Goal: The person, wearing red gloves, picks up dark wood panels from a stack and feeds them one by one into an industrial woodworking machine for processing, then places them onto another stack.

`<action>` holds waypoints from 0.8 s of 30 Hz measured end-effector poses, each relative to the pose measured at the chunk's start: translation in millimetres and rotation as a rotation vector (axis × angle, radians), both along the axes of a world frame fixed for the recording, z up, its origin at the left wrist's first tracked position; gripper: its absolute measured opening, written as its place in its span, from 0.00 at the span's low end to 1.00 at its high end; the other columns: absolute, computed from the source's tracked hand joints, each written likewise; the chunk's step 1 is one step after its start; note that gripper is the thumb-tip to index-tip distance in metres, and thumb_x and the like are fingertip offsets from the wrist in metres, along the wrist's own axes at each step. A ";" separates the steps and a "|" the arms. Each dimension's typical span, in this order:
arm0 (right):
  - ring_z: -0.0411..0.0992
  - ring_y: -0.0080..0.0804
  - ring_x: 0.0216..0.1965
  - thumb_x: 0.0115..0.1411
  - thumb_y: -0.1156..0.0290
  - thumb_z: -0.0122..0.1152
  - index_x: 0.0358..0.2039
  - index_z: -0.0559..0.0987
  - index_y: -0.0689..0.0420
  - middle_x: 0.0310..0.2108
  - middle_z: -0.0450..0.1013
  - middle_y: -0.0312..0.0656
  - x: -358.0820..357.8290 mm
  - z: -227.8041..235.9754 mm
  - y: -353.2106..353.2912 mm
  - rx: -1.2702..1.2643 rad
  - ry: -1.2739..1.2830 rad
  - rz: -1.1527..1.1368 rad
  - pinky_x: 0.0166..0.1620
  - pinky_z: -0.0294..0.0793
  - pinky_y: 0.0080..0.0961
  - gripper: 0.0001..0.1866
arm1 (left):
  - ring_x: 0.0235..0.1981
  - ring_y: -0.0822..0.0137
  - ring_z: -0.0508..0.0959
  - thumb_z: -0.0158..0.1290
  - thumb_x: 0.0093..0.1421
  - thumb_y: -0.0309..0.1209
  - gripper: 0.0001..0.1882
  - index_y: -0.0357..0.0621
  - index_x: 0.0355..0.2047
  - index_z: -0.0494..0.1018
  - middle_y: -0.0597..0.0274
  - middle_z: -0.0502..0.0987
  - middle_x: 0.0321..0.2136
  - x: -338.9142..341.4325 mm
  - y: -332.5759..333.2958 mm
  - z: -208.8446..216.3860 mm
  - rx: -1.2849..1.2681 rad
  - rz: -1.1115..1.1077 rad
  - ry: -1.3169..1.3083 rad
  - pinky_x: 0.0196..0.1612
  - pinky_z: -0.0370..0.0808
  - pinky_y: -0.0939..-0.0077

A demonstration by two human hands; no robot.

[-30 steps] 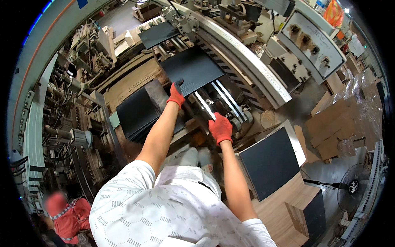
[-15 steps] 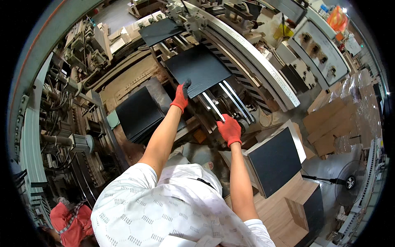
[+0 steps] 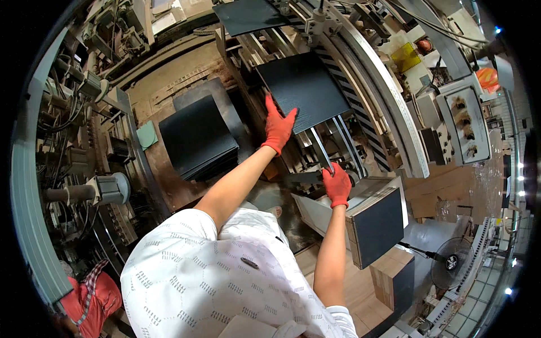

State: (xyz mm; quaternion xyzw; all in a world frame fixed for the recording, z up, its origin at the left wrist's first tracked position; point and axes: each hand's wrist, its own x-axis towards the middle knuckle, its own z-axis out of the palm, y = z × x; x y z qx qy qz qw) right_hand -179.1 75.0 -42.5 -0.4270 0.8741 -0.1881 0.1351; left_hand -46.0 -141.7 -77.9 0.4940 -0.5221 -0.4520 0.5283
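So two hands here, both in red gloves. Left hand (image 3: 279, 125) is spread, thumb well away from the fingers, right at the near left edge of one dark panel (image 3: 307, 90) with a faint grain. That panel lies flat on the machine's pale metal rails, and one rail (image 3: 321, 147) pokes out past its near edge toward me. Right hand (image 3: 337, 187) is curled at the near end of that rail; can't tell if it's actually gripping it or just resting there, since the fingers cover the spot. Second dark panel (image 3: 248, 16) sits farther up the same machine, well apart from the first, so that's two on there. To the left there's one stack of black panels (image 3: 197, 135), a bunch of layers but too tight to count, with one pale green piece (image 3: 147, 135) just beside it. Over on the right I count two blocks of stacked boards, a nearer one (image 3: 403, 284) and a farther one (image 3: 380, 228), each with a dark face. Also one black fan (image 3: 451, 262), one control box (image 3: 465, 124) with dark knobs, one orange bag (image 3: 488, 80), and one other person (image 3: 93, 298) in red down at the lower left.
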 end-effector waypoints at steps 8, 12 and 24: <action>0.77 0.48 0.34 0.57 0.58 0.64 0.43 0.81 0.52 0.32 0.80 0.44 -0.9 -0.8 -5.5 0.000 0.032 -0.001 0.38 0.74 0.39 0.17 | 0.45 0.47 0.79 0.63 0.56 0.34 0.56 0.47 0.73 0.34 0.43 0.76 0.50 14.6 -6.1 11.3 0.072 -0.196 -0.073 0.50 0.74 0.63; 0.77 0.46 0.34 0.56 0.59 0.64 0.42 0.81 0.54 0.32 0.79 0.45 -3.2 -0.7 -10.2 0.040 -0.037 -0.039 0.38 0.73 0.36 0.16 | 0.40 0.47 0.80 0.62 0.57 0.35 0.58 0.47 0.73 0.31 0.42 0.78 0.45 18.2 -9.4 20.2 0.214 -0.285 -0.023 0.46 0.75 0.61; 0.78 0.40 0.37 0.55 0.59 0.66 0.47 0.80 0.58 0.36 0.81 0.46 -9.8 -5.2 -8.8 0.082 -0.186 -0.059 0.42 0.75 0.33 0.22 | 0.44 0.45 0.80 0.64 0.55 0.38 0.56 0.42 0.72 0.36 0.41 0.80 0.44 5.0 -9.5 -20.8 0.227 -0.184 0.033 0.49 0.75 0.60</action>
